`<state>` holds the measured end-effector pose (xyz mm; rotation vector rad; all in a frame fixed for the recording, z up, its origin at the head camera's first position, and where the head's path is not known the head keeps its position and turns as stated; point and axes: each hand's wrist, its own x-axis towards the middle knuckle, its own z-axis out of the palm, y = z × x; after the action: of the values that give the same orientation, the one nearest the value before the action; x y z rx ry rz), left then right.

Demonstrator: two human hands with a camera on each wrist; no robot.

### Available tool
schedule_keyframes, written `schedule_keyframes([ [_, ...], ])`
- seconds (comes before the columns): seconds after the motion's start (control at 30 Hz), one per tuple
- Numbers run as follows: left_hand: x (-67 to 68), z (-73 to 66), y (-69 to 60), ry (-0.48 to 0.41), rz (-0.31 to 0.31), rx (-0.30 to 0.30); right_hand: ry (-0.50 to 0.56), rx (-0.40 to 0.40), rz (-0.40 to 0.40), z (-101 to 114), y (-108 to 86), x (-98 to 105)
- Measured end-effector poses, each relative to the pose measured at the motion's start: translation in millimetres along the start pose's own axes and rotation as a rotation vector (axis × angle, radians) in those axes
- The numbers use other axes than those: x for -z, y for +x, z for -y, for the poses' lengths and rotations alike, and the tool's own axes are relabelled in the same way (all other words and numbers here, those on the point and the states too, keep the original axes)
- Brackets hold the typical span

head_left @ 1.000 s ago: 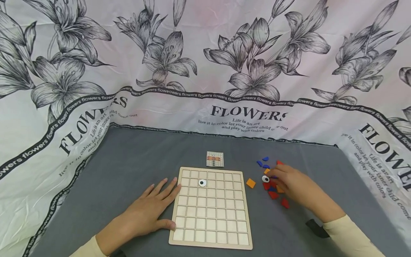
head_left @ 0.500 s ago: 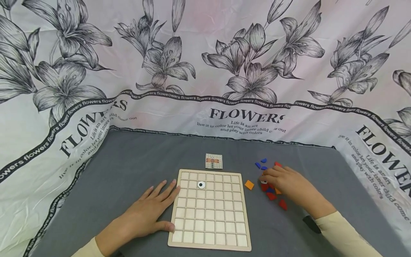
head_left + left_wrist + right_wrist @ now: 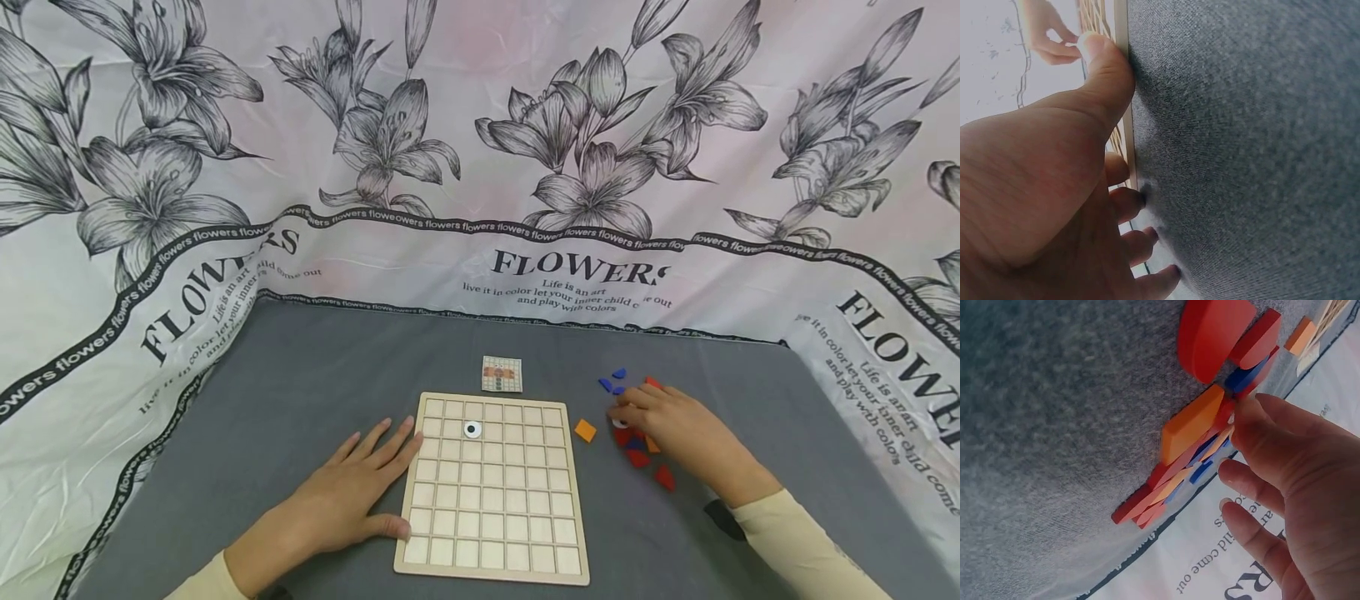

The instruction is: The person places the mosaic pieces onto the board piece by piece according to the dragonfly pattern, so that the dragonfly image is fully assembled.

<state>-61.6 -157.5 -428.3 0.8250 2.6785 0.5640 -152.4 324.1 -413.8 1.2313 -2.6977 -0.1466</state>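
Note:
My left hand lies spread at the left edge of a wooden grid board; its thumb and fingertips touch the frame. In the board's upper part sits a round white eye piece with a black dot. My right hand is over a pile of coloured pieces, thumb and forefinger pinching a second white eye piece, mostly hidden by the fingers. In the right wrist view, red pieces, an orange piece and a blue piece lie around the fingertips.
A small picture card lies behind the board. An orange square sits between board and pile. Several blue pieces lie behind the pile, a red piece in front. A flower-printed cloth hangs behind the grey table.
My right hand has shifted slightly left, its fingers closing over the loose eye piece, which is now mostly covered. The left hand and the board stay as they were.

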Motion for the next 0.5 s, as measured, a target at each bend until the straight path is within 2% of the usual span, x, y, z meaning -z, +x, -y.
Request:
schedule_keyframes([
  [0.23, -1.7, 1.1, -0.8, 0.001, -0.001, -0.01, 0.008, -0.011, -0.033, -1.0, 4.1, -4.0],
  [0.37, -1.9, 1.7, -0.8, 0.004, -0.017, -0.016, 0.008, -0.049, -0.046, -0.3, 6.4, -1.6],
  [0.5, -2.1, 2.1, 0.0, 0.003, -0.029, -0.021, 0.078, -0.11, -0.053, 1.3, 8.9, 1.9],
])
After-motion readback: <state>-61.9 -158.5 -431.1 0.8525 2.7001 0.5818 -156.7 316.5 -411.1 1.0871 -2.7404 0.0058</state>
